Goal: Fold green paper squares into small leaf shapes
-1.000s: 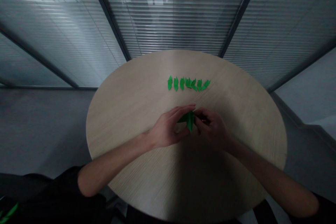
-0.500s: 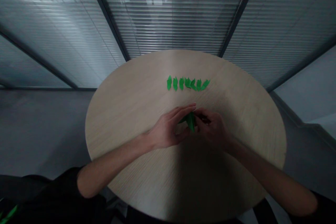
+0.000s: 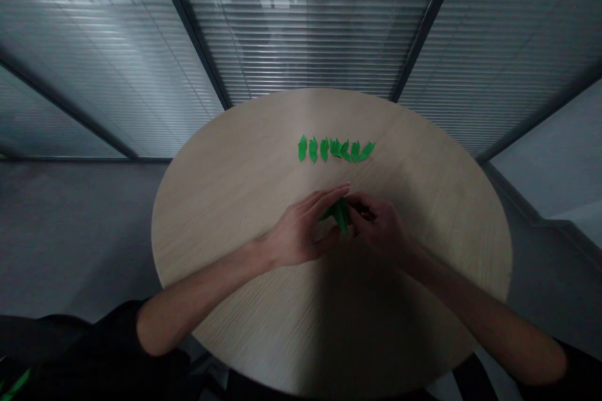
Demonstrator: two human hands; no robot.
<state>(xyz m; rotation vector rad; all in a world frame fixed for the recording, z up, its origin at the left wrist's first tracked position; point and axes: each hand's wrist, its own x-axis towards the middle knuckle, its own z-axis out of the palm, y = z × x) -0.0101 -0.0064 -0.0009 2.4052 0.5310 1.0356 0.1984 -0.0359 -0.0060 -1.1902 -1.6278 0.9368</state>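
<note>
Left hand (image 3: 301,232): pinches the small folded green paper piece (image 3: 340,215).
Right hand (image 3: 379,229): pinches its other side.
Paper axis: long axis runs near-to-far across the round pale wooden bench (image 3: 226,200); which end is the tip, cannot tell.

Nothing could be read from where I stood. No words, labels, brands, numbers or signs showed on the green folded paper (image 3: 339,216), on the row of green paper pieces (image 3: 333,149) or on the round wooden table (image 3: 226,200).
</note>
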